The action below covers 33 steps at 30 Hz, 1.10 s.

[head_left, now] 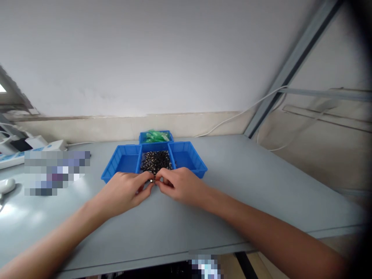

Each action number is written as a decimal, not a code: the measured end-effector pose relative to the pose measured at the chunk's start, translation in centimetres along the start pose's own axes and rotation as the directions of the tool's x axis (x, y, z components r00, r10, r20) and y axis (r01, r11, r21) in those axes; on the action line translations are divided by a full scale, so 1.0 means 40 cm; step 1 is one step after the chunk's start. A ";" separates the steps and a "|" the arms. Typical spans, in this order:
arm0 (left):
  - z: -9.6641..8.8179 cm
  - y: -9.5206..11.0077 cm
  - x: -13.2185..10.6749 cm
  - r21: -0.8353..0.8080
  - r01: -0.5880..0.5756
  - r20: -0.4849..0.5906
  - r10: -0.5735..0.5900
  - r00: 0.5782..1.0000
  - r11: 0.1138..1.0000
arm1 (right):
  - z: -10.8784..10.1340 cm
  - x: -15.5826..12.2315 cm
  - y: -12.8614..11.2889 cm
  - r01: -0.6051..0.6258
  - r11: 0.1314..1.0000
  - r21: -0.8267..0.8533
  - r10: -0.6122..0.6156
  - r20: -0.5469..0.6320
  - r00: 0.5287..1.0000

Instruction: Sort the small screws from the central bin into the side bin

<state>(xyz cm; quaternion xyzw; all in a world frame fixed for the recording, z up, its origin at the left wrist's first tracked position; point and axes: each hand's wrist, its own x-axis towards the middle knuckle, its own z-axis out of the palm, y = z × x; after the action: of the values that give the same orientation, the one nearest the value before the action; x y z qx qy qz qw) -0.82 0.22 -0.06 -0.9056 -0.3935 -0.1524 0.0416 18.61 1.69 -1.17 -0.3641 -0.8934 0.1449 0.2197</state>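
My left hand (128, 192) and my right hand (180, 185) meet in front of the middle blue bin, each with thumb and index finger pinched. Between the fingertips is a small shiny metal part (152, 181), too small to name more exactly; both hands grip it. Just behind, the middle blue bin (155, 147) holds a heap of small dark and brassy metal parts (157, 161). My hands and fingers cover the front edge of that bin.
Blue bins stand at the left (126, 157) and right (187, 157) of the middle one. Behind is a small blue bin (141, 137) with green plastic packets (157, 136). A power strip (14, 159) lies at the left; a white cable (232, 117) runs along the wall to a metal post (264, 104).
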 end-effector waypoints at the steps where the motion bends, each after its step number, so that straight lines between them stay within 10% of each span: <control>1: -0.001 0.000 0.000 -0.006 -0.001 -0.007 0.001 1.000 1.000 | 0.000 0.000 0.001 0.000 1.000 -0.001 0.000 0.000 1.000; 20: -0.017 0.006 0.001 -0.102 0.072 -0.009 -0.073 0.997 0.992 | -0.002 0.008 -0.008 0.008 0.999 0.033 -0.012 0.105 0.994; 33: 0.016 0.009 0.002 -0.051 0.086 0.278 -0.069 0.958 0.995 | 0.003 -0.003 -0.004 0.158 0.956 -0.248 -0.125 0.143 0.982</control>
<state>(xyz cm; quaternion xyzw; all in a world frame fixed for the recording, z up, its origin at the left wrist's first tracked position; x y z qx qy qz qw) -0.36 0.15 -0.62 -0.9028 -0.4257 -0.0386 -0.0478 18.53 1.48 -1.26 -0.3149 -0.9404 0.0338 0.1238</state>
